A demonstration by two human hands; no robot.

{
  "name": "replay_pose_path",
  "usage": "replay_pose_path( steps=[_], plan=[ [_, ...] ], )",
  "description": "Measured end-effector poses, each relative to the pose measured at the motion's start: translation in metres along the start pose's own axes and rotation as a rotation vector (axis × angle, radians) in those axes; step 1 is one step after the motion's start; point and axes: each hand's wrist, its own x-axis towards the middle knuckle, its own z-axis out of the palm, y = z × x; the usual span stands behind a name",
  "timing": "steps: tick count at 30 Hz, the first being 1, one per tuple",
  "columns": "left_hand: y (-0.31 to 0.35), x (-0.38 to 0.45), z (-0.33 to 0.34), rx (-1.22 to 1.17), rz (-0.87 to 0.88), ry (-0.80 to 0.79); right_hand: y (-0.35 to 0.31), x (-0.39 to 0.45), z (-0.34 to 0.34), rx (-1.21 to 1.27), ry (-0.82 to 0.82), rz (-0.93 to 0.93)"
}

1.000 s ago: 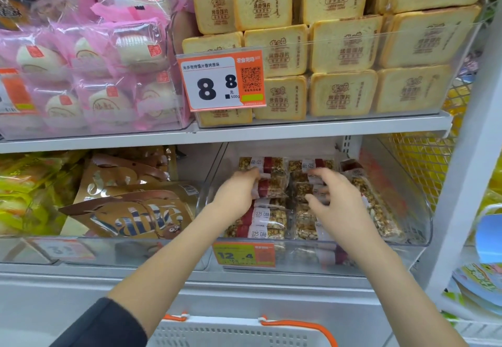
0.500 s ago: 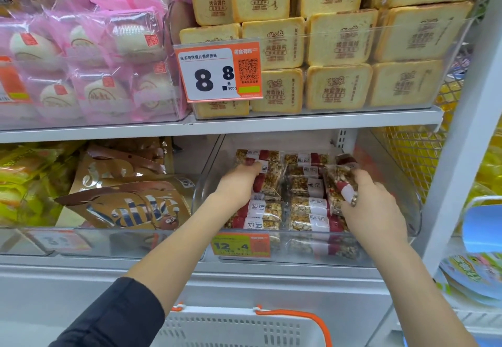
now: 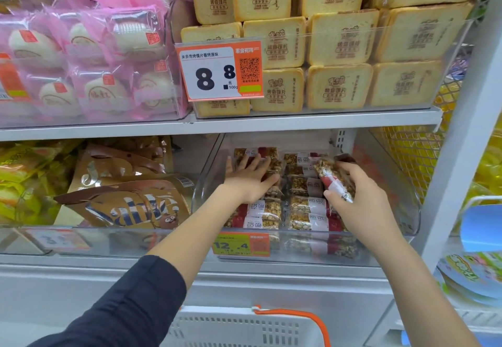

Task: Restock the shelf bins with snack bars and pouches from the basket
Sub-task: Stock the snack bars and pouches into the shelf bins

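Since a second ago a snack bar (image 3: pixel 335 178) has been lifted clear of the rows and is now gripped, tilted, in the closed right hand (image 3: pixel 361 202) at the bin's three o'clock side. The left hand (image 3: pixel 250 178) is spread flat and empty, pressed on the stacked bars (image 3: pixel 298 183) toward ten o'clock. The clear bin (image 3: pixel 407 210) is best filled by laying the bar level, label up, into the right-hand gap. The basket (image 3: pixel 239 327) is seen at six o'clock.

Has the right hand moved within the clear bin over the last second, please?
Yes. The right hand has shifted from the middle row of bars toward the clear bin's right wall, now gripping a snack bar tilted upright.
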Motion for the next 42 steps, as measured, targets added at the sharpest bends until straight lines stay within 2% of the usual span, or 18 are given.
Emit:
replay_pose_path(
  steps=[6, 11, 14, 17, 19, 21, 26, 29, 31, 33, 35, 38, 42],
  plan=[
    [0.008, 0.02, 0.006, -0.023, -0.113, 0.099, 0.005, 0.001, -0.001, -0.013, 0.003, -0.019],
    [0.011, 0.017, 0.004, -0.017, -0.126, 0.053, 0.007, 0.002, -0.003, -0.018, 0.005, -0.023],
    [0.006, 0.008, 0.003, 0.05, -0.057, 0.124, 0.009, 0.005, -0.003, -0.016, 0.003, -0.02],
    [0.004, -0.002, 0.004, 0.076, 0.157, 0.234, 0.01, 0.006, -0.002, -0.021, -0.005, -0.014],
    [0.006, -0.005, 0.007, 0.01, 0.246, 0.131, 0.01, 0.006, -0.001, -0.028, -0.007, -0.015],
    [0.006, -0.001, 0.01, -0.026, 0.222, 0.052, 0.01, 0.006, -0.001, -0.03, -0.008, -0.015],
    [0.009, 0.013, 0.009, -0.051, 0.143, 0.058, 0.01, 0.003, -0.002, -0.031, -0.032, -0.03],
    [0.011, 0.004, 0.002, -0.177, 0.135, 0.017, 0.01, 0.001, -0.004, -0.012, -0.061, -0.06],
    [0.012, -0.014, -0.006, -0.416, 0.143, 0.118, 0.011, 0.0, -0.004, -0.009, -0.092, -0.078],
    [0.018, -0.043, -0.014, -0.762, 0.179, 0.286, 0.01, 0.001, -0.004, -0.005, -0.123, -0.084],
    [0.025, -0.076, -0.021, -0.958, 0.272, 0.314, 0.007, 0.001, -0.003, 0.029, -0.146, -0.108],
    [0.027, -0.099, -0.02, -0.866, 0.383, 0.199, -0.004, -0.001, 0.001, 0.07, -0.199, -0.175],
    [0.006, -0.094, -0.023, -0.742, 0.361, 0.219, -0.014, -0.006, 0.011, 0.086, -0.289, -0.205]
  ],
)
